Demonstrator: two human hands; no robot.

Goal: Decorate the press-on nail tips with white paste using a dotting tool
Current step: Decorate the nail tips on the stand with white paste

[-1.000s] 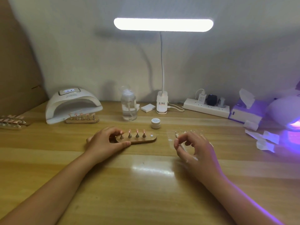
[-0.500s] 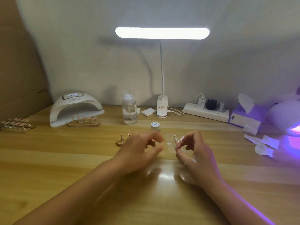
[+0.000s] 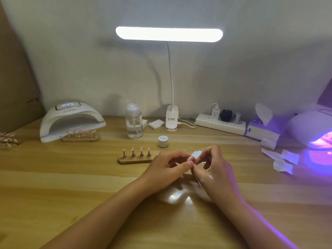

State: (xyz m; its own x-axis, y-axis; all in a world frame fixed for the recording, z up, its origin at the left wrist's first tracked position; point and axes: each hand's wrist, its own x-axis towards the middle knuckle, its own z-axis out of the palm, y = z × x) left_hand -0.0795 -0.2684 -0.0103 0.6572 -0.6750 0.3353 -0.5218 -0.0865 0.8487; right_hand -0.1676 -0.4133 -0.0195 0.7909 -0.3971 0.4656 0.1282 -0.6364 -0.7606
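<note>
A wooden holder [image 3: 135,160] at the table's centre carries several pink nail tips [image 3: 141,149] on small stands. Just right of it my left hand [image 3: 167,168] and my right hand [image 3: 214,168] meet fingertip to fingertip. My right hand grips the thin dotting tool [image 3: 199,184], whose rear end pokes out below the fingers. My left thumb and forefinger pinch at the tool's front end, and the tip itself is hidden. A small white paste jar [image 3: 163,141] stands behind the hands. A clear sheet with white paste [image 3: 195,153] lies partly hidden behind my fingers.
A white nail lamp [image 3: 71,121] stands at the back left, with a second holder of nail tips [image 3: 80,137] in front of it. Further right are a clear bottle [image 3: 133,123], a desk lamp base [image 3: 171,121], a power strip [image 3: 220,124], a tissue box [image 3: 262,126] and a purple-lit lamp [image 3: 319,135]. Paper wipes [image 3: 283,159] lie to the right.
My left hand has left the wooden holder and moved right to meet my right hand, pinching at the tool's front end. The right hand stayed about where it was.
</note>
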